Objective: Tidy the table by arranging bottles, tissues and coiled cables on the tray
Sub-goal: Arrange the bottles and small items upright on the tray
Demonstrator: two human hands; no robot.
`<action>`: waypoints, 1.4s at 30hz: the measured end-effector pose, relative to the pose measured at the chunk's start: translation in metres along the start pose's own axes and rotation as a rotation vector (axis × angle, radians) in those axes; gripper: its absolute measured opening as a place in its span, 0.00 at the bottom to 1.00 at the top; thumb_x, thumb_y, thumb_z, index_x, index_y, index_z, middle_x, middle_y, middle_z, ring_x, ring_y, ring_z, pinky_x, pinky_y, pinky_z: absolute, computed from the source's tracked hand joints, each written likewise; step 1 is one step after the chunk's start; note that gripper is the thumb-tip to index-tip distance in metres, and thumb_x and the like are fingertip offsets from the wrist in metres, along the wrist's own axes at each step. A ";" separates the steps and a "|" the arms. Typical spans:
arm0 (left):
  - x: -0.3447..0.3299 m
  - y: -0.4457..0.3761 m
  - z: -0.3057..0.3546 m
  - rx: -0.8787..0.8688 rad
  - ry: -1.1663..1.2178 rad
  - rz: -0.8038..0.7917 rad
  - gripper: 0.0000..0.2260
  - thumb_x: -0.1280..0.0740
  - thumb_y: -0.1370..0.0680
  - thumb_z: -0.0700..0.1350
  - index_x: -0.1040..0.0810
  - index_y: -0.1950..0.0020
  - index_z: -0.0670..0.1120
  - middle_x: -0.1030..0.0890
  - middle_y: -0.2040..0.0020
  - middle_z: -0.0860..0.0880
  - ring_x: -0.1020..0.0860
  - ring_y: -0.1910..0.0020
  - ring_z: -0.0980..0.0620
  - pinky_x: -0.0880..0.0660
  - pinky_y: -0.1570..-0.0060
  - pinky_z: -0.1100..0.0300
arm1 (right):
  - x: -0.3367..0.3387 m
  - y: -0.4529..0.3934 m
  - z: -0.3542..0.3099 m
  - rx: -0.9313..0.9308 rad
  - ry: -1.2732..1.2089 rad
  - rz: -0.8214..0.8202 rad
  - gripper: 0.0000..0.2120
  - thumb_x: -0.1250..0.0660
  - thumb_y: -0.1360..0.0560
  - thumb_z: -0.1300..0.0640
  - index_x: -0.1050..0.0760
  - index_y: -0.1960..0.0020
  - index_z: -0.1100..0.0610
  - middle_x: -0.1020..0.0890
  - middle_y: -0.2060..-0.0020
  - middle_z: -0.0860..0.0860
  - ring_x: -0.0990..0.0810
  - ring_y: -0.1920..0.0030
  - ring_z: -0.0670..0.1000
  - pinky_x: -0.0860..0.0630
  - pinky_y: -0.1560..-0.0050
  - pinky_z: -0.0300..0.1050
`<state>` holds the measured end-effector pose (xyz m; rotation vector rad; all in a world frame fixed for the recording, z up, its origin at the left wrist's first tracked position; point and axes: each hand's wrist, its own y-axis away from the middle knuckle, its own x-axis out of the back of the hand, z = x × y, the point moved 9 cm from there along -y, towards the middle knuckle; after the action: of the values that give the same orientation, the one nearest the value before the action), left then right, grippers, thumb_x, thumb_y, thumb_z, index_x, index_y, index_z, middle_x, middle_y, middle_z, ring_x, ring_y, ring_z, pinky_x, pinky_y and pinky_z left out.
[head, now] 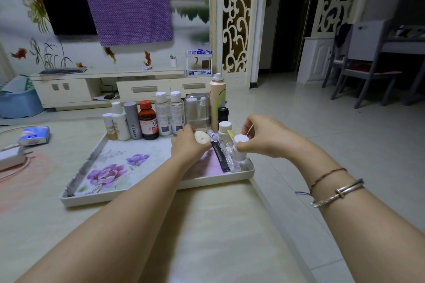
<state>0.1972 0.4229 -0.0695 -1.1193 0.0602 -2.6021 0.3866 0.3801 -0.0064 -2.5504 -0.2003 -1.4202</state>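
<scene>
Lying on the counter well to the left of the tray, a blue tissue pack sits beside a white charger block with its cable.

Along the tray's far rim stands a row of bottles: a small amber bottle, a white bottle, a grey tube, a brown bottle with a red cap, two clear bottles, a clear case, and a tall spray can at the tray's far right corner.

Over the tray's right half, the left hand grips a small pale oval object, fingers curled round it.

At the tray's right rim, the right hand pinches the white cap of a small clear bottle, which stands upright on the tray. A flat black strip lies between the two hands.
</scene>
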 end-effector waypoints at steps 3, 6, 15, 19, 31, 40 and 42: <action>-0.001 0.001 0.003 -0.024 -0.045 0.027 0.23 0.30 0.27 0.50 0.32 0.34 0.47 0.30 0.36 0.43 0.34 0.35 0.41 0.35 0.40 0.54 | 0.005 -0.004 -0.006 0.034 -0.074 0.049 0.13 0.27 0.33 0.49 0.28 0.54 0.51 0.22 0.59 0.46 0.25 0.63 0.44 0.33 0.70 0.39; 0.001 0.001 0.010 -0.066 -0.048 0.073 0.18 0.34 0.25 0.49 0.28 0.35 0.52 0.33 0.36 0.44 0.38 0.35 0.40 0.35 0.39 0.50 | 0.012 -0.013 -0.016 0.088 -0.149 0.143 0.14 0.27 0.32 0.50 0.28 0.51 0.52 0.22 0.59 0.46 0.23 0.60 0.44 0.28 0.67 0.40; -0.010 -0.024 0.014 0.067 -0.275 0.147 0.19 0.39 0.22 0.59 0.20 0.41 0.48 0.33 0.36 0.43 0.39 0.34 0.38 0.39 0.35 0.49 | 0.019 -0.052 -0.027 0.163 -0.171 0.305 0.12 0.29 0.31 0.49 0.30 0.54 0.50 0.24 0.61 0.44 0.25 0.61 0.44 0.30 0.67 0.41; -0.015 -0.028 0.020 0.080 -0.321 0.160 0.22 0.37 0.24 0.60 0.22 0.41 0.45 0.34 0.34 0.42 0.39 0.34 0.38 0.40 0.35 0.50 | 0.015 -0.062 -0.024 0.167 -0.170 0.309 0.13 0.29 0.31 0.49 0.31 0.53 0.51 0.25 0.60 0.43 0.26 0.61 0.43 0.30 0.67 0.41; -0.013 -0.028 0.001 0.250 0.023 0.115 0.16 0.33 0.28 0.63 0.18 0.55 0.51 0.29 0.38 0.45 0.38 0.36 0.40 0.37 0.36 0.49 | 0.013 -0.068 -0.031 0.178 -0.186 0.404 0.12 0.30 0.30 0.51 0.29 0.51 0.53 0.24 0.57 0.47 0.25 0.58 0.49 0.29 0.64 0.43; 0.011 -0.007 -0.021 0.227 0.507 0.168 0.10 0.28 0.27 0.49 0.22 0.68 0.53 0.16 0.53 0.45 0.23 0.43 0.43 0.28 0.44 0.57 | -0.021 -0.081 -0.026 0.139 0.000 0.382 0.10 0.33 0.28 0.51 0.27 0.50 0.55 0.21 0.54 0.51 0.29 0.44 0.56 0.36 0.51 0.46; 0.011 -0.003 -0.019 0.198 0.536 0.149 0.08 0.28 0.27 0.45 0.20 0.66 0.48 0.16 0.55 0.44 0.20 0.48 0.45 0.27 0.51 0.60 | -0.030 -0.082 -0.030 0.146 0.113 0.380 0.10 0.34 0.26 0.51 0.27 0.48 0.55 0.22 0.52 0.52 0.31 0.42 0.56 0.39 0.50 0.47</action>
<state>0.1757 0.4206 -0.0748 -0.3198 0.0016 -2.6250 0.3276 0.4511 -0.0067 -2.2320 0.1839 -1.3391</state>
